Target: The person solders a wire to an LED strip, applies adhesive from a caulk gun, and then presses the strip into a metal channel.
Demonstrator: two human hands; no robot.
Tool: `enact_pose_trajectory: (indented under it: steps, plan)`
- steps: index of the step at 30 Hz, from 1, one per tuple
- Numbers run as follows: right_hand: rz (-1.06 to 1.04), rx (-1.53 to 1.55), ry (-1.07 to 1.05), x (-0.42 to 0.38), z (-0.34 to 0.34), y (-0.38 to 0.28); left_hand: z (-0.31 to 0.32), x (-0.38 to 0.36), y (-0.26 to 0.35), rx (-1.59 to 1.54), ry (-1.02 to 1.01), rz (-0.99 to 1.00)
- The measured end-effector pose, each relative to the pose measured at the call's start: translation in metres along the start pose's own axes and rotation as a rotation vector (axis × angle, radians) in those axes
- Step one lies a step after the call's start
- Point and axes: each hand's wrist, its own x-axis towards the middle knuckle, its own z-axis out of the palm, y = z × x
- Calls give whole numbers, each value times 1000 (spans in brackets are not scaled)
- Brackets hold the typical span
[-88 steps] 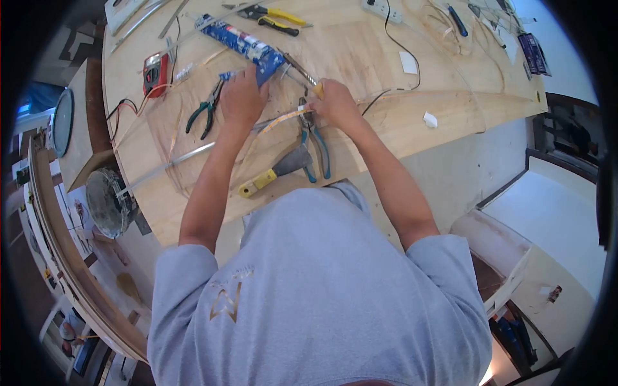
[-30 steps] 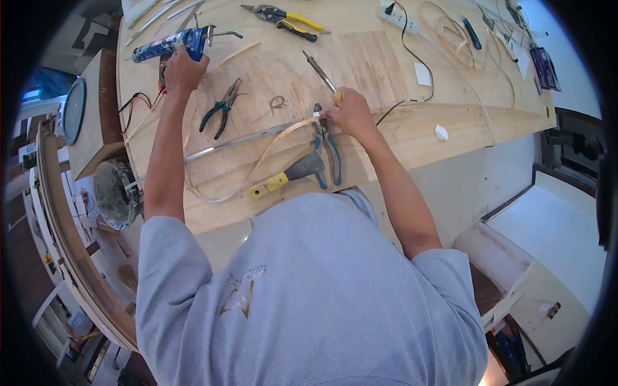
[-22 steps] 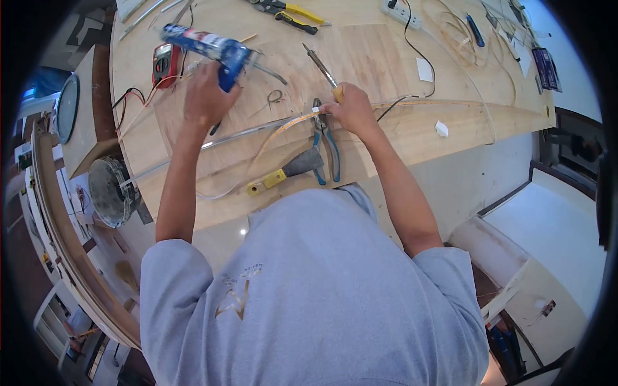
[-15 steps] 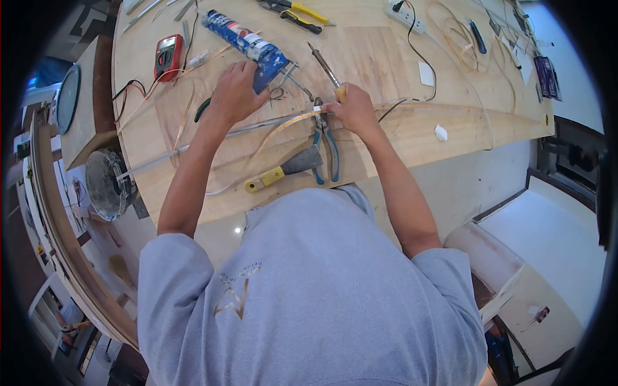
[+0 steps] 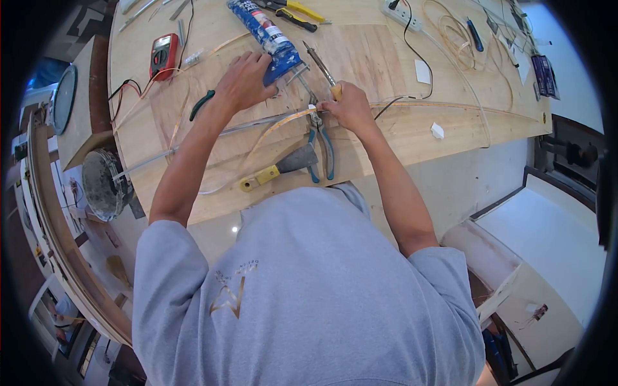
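My right hand (image 5: 349, 106) is wrapped around the handle of a soldering iron (image 5: 320, 64), its tip pointing up and away from me. Those fingertips are right by an LED strip (image 5: 283, 120) that runs across the table, near a small white piece. Blue-handled pliers (image 5: 329, 151) lie with their jaws at the strip. My left hand (image 5: 243, 83), fingers apart, rests against the side of a blue sealant tube (image 5: 273, 42) in a metal caulking gun. Close to me lies a putty knife (image 5: 261, 179) with a yellow handle. A green-handled tool (image 5: 203, 105) is partly behind my left forearm.
A red multimeter (image 5: 163, 56) with leads lies at the left. Yellow-and-black cutters (image 5: 293, 13) are at the back. A white power strip (image 5: 400, 14), coiled wire (image 5: 458, 38) and a blue screwdriver (image 5: 476, 36) lie back right. The table's front edge is near my body.
The sealant tube has shifted right and swung to point more directly away from me, with my left hand beside it. More of the green-handled tool shows. My right hand stays about where it was.
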Motion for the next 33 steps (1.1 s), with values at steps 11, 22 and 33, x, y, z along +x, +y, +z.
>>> enact_pose_trajectory:
  steps: [11,22,33]
  plan:
    - [31,-10,-6,0,-2,-1,4,10,-3,1,-24,34]
    - [-62,-68,118,-4,2,5,12,12,-9,3,18,84]
    - [-74,-43,159,-5,7,9,15,34,-19,-18,-7,231]
